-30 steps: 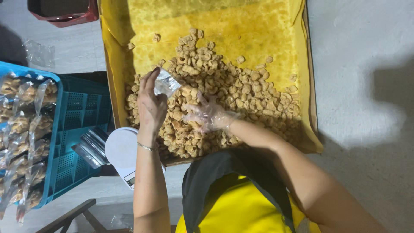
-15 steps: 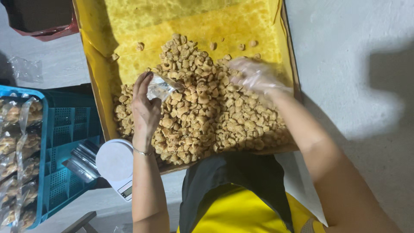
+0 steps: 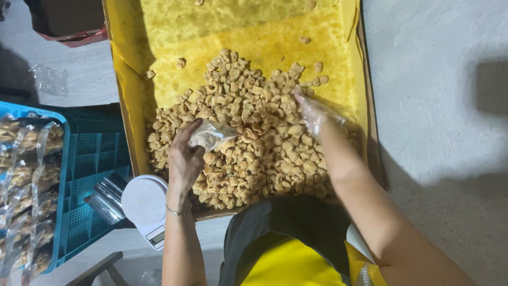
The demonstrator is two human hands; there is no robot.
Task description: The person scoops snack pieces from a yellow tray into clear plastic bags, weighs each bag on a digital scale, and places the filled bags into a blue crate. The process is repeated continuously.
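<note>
A large tray lined with yellow paper (image 3: pixel 127 90) holds a heap of small golden fried snack pieces (image 3: pixel 248 137). My left hand (image 3: pixel 184 159) grips a small clear plastic bag (image 3: pixel 210 134) held open just above the near left part of the heap. My right hand (image 3: pixel 316 112), covered by a thin clear plastic glove, rests on the right side of the heap with its fingers spread among the pieces; whether it holds any I cannot tell.
A small white kitchen scale (image 3: pixel 144 204) sits left of my body beside a stack of clear bags (image 3: pixel 106 198). A blue plastic crate (image 3: pixel 79 175) at the left holds several filled snack packets (image 3: pixel 26 175). Grey concrete floor (image 3: pixel 444 106) lies to the right.
My right hand has swung from the middle of the heap out to its right side. The left hand keeps hold of the bag in much the same place; the view has shifted.
</note>
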